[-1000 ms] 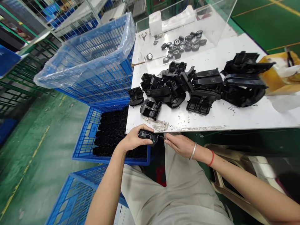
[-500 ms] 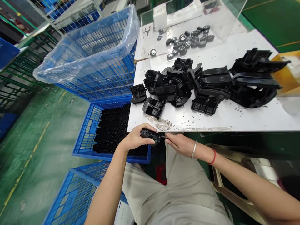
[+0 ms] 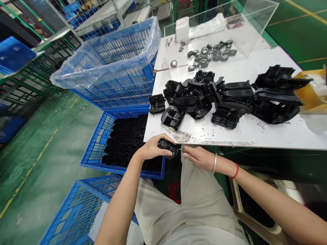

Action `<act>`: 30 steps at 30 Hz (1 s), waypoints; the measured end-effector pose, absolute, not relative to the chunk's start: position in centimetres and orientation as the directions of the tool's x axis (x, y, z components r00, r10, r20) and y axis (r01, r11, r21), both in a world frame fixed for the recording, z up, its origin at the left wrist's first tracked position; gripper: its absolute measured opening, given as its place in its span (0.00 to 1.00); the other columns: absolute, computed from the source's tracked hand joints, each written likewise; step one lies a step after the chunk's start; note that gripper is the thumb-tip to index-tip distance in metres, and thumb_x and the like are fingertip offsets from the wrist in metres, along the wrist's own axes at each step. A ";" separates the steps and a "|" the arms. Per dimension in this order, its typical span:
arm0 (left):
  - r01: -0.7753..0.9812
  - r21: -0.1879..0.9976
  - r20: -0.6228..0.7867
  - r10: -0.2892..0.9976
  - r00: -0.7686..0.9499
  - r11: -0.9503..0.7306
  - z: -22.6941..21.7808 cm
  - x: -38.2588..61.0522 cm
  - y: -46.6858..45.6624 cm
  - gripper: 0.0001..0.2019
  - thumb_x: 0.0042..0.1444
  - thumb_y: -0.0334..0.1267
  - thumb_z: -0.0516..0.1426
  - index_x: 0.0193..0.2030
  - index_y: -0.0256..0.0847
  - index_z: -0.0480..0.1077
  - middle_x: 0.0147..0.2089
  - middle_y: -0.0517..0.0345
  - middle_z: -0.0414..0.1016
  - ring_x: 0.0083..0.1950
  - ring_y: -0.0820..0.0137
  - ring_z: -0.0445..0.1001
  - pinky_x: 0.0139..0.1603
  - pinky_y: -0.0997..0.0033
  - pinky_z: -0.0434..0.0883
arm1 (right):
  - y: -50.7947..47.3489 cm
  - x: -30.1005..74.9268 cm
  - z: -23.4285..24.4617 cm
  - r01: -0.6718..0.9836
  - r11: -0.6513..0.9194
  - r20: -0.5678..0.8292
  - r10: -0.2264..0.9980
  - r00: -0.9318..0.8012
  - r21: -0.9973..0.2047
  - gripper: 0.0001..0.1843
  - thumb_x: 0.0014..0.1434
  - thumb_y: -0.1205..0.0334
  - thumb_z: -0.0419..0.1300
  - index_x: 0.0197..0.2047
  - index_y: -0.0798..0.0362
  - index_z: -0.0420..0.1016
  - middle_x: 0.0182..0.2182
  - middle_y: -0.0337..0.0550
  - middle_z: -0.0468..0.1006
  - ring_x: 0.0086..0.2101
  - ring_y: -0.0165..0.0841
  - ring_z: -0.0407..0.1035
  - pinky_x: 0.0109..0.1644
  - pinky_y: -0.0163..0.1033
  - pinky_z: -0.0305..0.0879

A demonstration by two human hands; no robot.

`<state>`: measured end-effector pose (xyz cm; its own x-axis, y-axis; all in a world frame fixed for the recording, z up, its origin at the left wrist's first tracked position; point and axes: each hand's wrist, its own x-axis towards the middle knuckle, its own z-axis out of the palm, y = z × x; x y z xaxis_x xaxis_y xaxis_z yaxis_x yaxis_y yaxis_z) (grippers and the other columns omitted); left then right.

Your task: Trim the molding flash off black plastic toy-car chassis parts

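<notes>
My left hand (image 3: 150,149) is closed around a small black plastic part (image 3: 168,148), held just below the front edge of the white table (image 3: 245,134). My right hand (image 3: 198,157) is pinched on a thin tool whose tip touches the part's right end; I cannot make out the tool. A pile of black plastic parts (image 3: 204,93) lies on the table above my hands, the nearest one (image 3: 173,118) close to the edge.
A blue crate of black parts (image 3: 122,143) sits on the floor at the left. Behind it stands a blue crate lined with clear plastic (image 3: 112,68). Another blue crate (image 3: 76,214) is by my left knee. Small wheels (image 3: 209,54) lie under a clear cover. A yellow object (image 3: 310,93) is at right.
The view has shifted slightly, so the table and crates sit a little to the right and lower. My hands keep the same grip on the part and tool.
</notes>
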<state>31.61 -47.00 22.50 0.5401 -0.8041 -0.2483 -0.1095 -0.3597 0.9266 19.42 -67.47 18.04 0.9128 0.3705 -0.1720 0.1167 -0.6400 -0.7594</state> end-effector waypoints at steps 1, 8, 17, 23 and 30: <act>-0.112 0.928 -0.245 -0.806 0.540 -0.357 22.5 31.7 -47.0 0.21 0.42 0.42 0.68 0.43 0.37 0.72 0.42 0.54 0.75 0.45 0.66 0.72 0.48 0.68 0.66 | -67.2 19.4 18.0 0.126 -0.661 -0.158 0.352 0.923 -0.740 0.11 0.67 0.56 0.40 0.33 0.48 0.53 0.19 0.31 0.55 0.20 0.29 0.54 0.26 0.35 0.48; -0.111 0.926 -0.249 -0.806 0.537 -0.360 22.8 31.7 -47.0 0.21 0.41 0.40 0.68 0.42 0.36 0.72 0.39 0.56 0.75 0.41 0.68 0.72 0.44 0.70 0.67 | -66.2 19.7 18.1 0.154 -0.683 -0.112 0.329 0.938 -0.714 0.10 0.68 0.57 0.41 0.33 0.48 0.52 0.18 0.31 0.56 0.19 0.29 0.54 0.25 0.34 0.46; -0.114 0.926 -0.244 -0.801 0.547 -0.360 22.9 31.6 -46.9 0.20 0.42 0.41 0.68 0.42 0.37 0.72 0.40 0.56 0.75 0.42 0.67 0.73 0.45 0.68 0.68 | -66.6 17.6 19.2 0.201 -0.898 -0.005 0.220 0.975 -0.393 0.13 0.69 0.58 0.38 0.34 0.50 0.57 0.22 0.39 0.68 0.20 0.31 0.61 0.23 0.36 0.41; -0.148 0.910 -0.244 -0.790 0.563 -0.387 23.0 31.2 -47.1 0.21 0.43 0.41 0.67 0.43 0.37 0.72 0.39 0.57 0.74 0.40 0.68 0.72 0.44 0.70 0.68 | -65.8 18.0 18.9 0.200 -0.956 0.005 0.204 0.979 -0.216 0.15 0.69 0.59 0.38 0.34 0.51 0.60 0.23 0.43 0.72 0.19 0.32 0.64 0.21 0.37 0.37; -0.285 0.861 -0.127 -0.721 0.681 -0.421 28.5 31.6 -44.0 0.14 0.52 0.42 0.60 0.44 0.38 0.70 0.41 0.56 0.74 0.40 0.69 0.71 0.42 0.70 0.68 | -68.2 16.3 19.9 0.223 -0.811 0.189 0.141 0.972 -0.541 0.14 0.69 0.57 0.38 0.34 0.48 0.57 0.19 0.34 0.64 0.18 0.32 0.63 0.22 0.36 0.51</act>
<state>31.58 -43.97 28.50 0.6814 -0.7208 -0.1267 -0.2846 -0.4205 0.8615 16.31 -68.20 19.94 0.9718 0.1414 0.1887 0.2230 -0.8113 -0.5405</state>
